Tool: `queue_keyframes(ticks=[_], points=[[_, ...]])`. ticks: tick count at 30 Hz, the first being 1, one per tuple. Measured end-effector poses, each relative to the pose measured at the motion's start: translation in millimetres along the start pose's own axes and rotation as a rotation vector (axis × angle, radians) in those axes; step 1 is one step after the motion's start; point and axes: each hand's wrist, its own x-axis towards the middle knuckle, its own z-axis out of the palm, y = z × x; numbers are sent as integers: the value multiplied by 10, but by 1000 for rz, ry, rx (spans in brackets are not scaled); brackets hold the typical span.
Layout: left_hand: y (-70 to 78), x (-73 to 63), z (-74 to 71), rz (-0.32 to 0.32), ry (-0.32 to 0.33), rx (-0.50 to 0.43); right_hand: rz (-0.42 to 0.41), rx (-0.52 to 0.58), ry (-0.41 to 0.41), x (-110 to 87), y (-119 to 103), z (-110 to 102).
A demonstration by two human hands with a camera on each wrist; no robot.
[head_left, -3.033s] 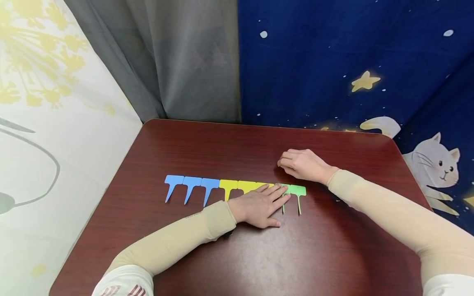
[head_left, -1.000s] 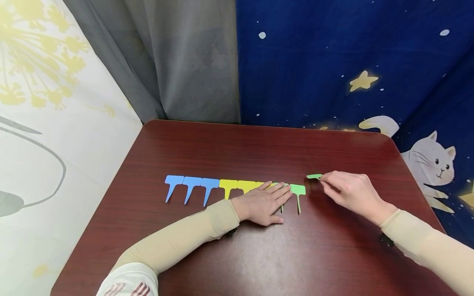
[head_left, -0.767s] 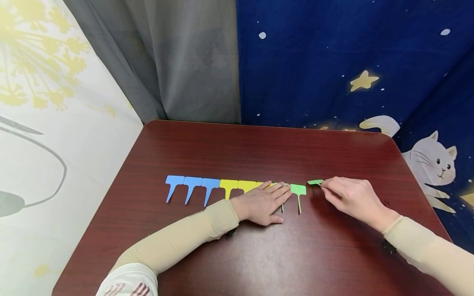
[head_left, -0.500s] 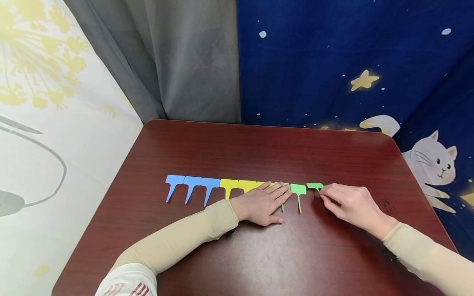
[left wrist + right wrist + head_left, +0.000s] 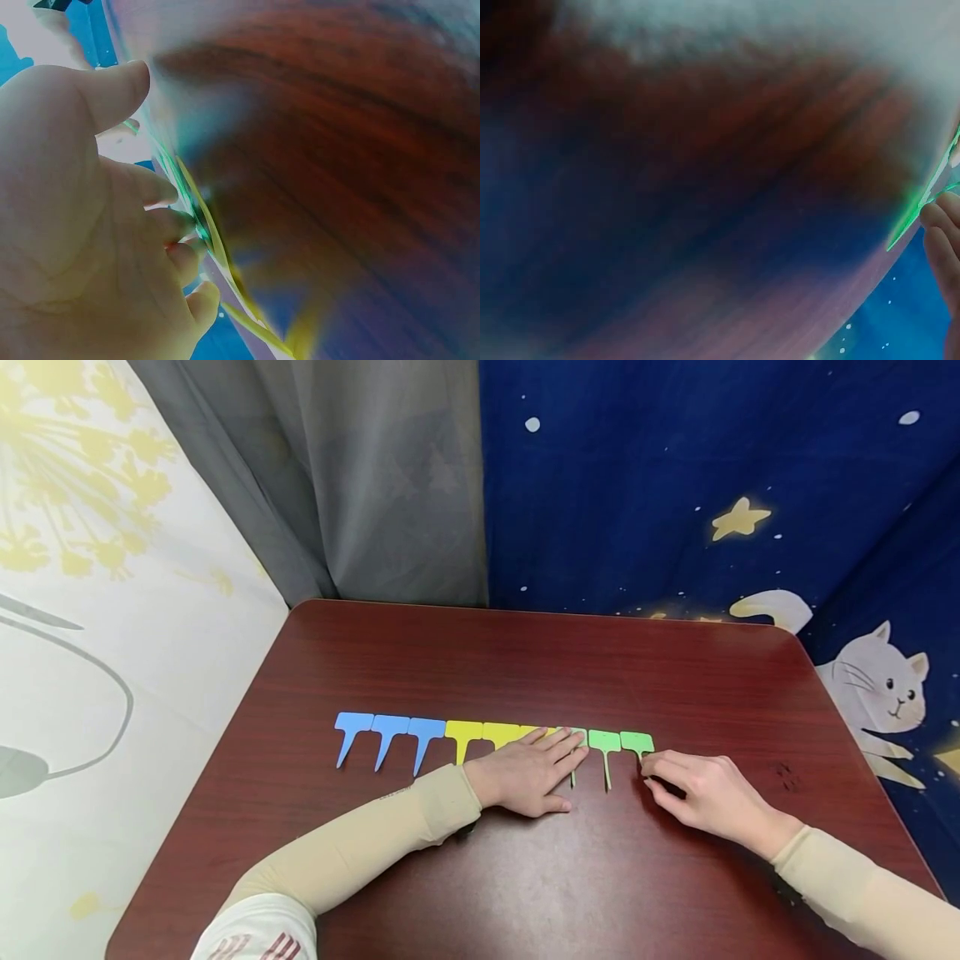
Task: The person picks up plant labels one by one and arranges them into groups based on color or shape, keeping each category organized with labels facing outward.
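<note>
T-shaped plant labels lie side by side in one row across the table: three blue labels (image 5: 390, 727) at the left, then yellow labels (image 5: 463, 731), then green labels (image 5: 604, 741). My left hand (image 5: 525, 774) rests palm down with fingers spread over the last yellow and first green labels, partly hiding them. The left wrist view shows yellow label stems (image 5: 202, 202) beside that hand's fingers. My right hand (image 5: 701, 789) pinches the stem of the rightmost green label (image 5: 637, 742), whose head lies level with the row, beside its neighbour. The fingertips cover that stem's lower part.
The dark red wooden table (image 5: 480, 668) has rounded far corners. A grey curtain (image 5: 397, 485) and a blue curtain (image 5: 637, 485) with stars and a cat hang behind it. A white patterned wall hanging (image 5: 90, 693) is at the left.
The right hand brought in a green label from the right and lowered it toward the near side, until its head lined up at the row's right end. The left hand stayed in place.
</note>
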Motion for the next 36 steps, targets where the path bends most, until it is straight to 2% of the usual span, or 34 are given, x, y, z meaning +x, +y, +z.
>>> queue_keyframes(ticks=[20, 27, 31, 36], points=[[33, 12, 9, 16, 11, 7, -21, -30, -42, -85, -67, 17], [17, -59, 19, 1, 22, -32, -5, -59, -54, -90, -93, -23], [-32, -105, 0, -12, 49, -56, 59, -96, -45, -43, -65, -54], [-119, -152, -44, -57, 98, -93, 217, -149, -55, 46, 4, -77]])
